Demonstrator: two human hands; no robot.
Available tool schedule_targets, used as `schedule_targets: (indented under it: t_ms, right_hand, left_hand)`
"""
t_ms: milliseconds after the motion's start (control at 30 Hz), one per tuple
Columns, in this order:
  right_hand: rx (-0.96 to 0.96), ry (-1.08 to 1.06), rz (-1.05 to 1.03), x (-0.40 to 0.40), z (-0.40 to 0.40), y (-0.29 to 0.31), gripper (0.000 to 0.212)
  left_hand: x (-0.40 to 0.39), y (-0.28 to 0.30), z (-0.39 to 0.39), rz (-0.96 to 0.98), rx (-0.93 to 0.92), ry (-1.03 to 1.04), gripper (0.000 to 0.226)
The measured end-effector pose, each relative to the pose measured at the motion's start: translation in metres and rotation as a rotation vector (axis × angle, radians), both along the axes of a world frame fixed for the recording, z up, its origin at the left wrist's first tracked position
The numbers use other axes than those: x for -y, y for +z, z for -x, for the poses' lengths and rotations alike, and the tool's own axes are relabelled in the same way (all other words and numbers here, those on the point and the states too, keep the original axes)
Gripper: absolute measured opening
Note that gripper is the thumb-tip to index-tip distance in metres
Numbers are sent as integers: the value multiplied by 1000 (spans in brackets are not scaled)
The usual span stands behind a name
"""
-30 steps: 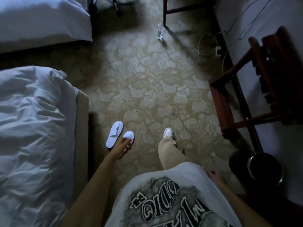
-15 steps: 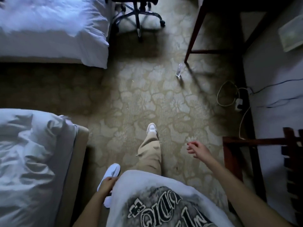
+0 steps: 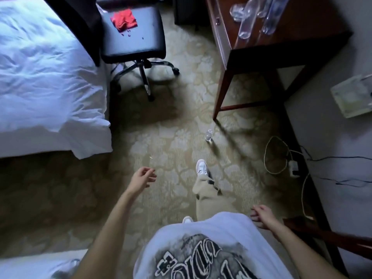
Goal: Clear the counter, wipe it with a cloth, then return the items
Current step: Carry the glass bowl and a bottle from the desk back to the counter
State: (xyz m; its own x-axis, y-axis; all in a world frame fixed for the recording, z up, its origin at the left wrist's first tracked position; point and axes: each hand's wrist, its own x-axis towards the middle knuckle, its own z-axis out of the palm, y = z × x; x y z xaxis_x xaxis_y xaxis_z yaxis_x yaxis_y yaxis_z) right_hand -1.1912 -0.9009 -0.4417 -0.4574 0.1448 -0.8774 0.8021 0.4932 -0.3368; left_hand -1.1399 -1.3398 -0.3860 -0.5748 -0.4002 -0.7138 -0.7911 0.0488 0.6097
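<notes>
A dark wooden desk [image 3: 306, 35] stands at the top right with several clear plastic bottles [image 3: 246, 27] lying on its top. A red cloth [image 3: 124, 20] lies on the seat of a black office chair [image 3: 138, 39] at the top middle. My left hand [image 3: 143, 177] hangs over the carpet with loosely curled fingers and holds nothing. My right hand [image 3: 261, 215] swings beside my hip, fingers relaxed and empty. Both hands are far from the desk and the cloth.
A small clear bottle [image 3: 209, 135] stands on the patterned carpet by the desk leg. White beds [image 3: 46, 77] fill the left side. Cables and a charger [image 3: 292, 165] lie along the right wall. A wooden rack [image 3: 330, 238] is at the lower right.
I have walked forward between the beds; the slippers have dropped out of view. The desk top, chair seat and red cloth have come into view. My left hand swung forward, my right back.
</notes>
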Motion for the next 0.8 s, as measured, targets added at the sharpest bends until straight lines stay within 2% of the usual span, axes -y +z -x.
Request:
schedule_targets:
  t_ms: [67, 133, 233, 300, 400, 467, 567, 667, 800]
  right_hand:
    - [-11, 25, 39, 37, 64, -13, 18]
    - [-21, 69, 80, 77, 136, -23, 18]
    - [-74, 154, 144, 142, 246, -7, 19]
    - [-171, 216, 184, 182, 320, 11, 16]
    - [-274, 227, 229, 226, 412, 36, 16]
    - [-319, 177, 266, 245, 458, 38, 16]
    - [-347, 68, 250, 254, 503, 33, 14]
    - [-432, -144, 186, 251, 526, 22, 7]
    - [-500, -501, 58, 258, 547, 29, 25]
  left_hand:
    - [19, -14, 37, -10, 21, 29, 16]
    - [32, -29, 62, -41, 123, 145, 14]
    - [46, -36, 91, -62, 257, 261, 25]
    - [63, -36, 123, -102, 260, 376, 26]
    - [93, -30, 193, -79, 305, 368, 21]
    - [115, -30, 255, -89, 259, 369, 16]
    - [149, -35, 368, -45, 188, 256, 16]
    - [175, -46, 497, -64, 101, 83, 19]
    - [183, -36, 665, -125, 42, -216, 15]
